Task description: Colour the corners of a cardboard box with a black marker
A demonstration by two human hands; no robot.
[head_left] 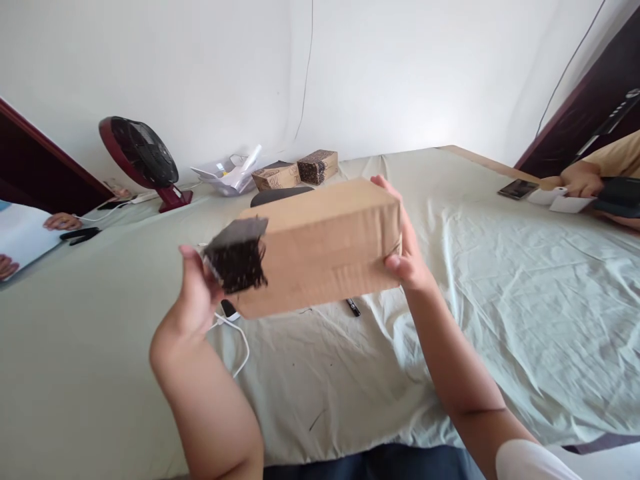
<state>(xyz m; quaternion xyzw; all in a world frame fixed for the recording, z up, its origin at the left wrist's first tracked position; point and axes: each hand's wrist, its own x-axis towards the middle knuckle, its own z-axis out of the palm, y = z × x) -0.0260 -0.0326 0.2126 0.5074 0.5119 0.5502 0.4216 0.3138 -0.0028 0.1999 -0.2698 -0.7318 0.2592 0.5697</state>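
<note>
I hold a long brown cardboard box (325, 250) up over the bed, between both hands. My left hand (195, 297) grips its near left end, thumb up beside a dark printed flap (236, 257) that sticks out from that end. My right hand (405, 243) is pressed against the box's right end, fingers along the end face and thumb on the front. Below the box a black pen (353, 307) and a white cable (239, 337) lie on the sheet.
A pale green sheet (500, 287) covers the bed. By the far wall stand a dark red fan (143, 160), two small printed boxes (295, 171) and a white bag (227, 177). Another person's hands show at the left edge (63, 221) and at the right (583, 180) by a phone (517, 189).
</note>
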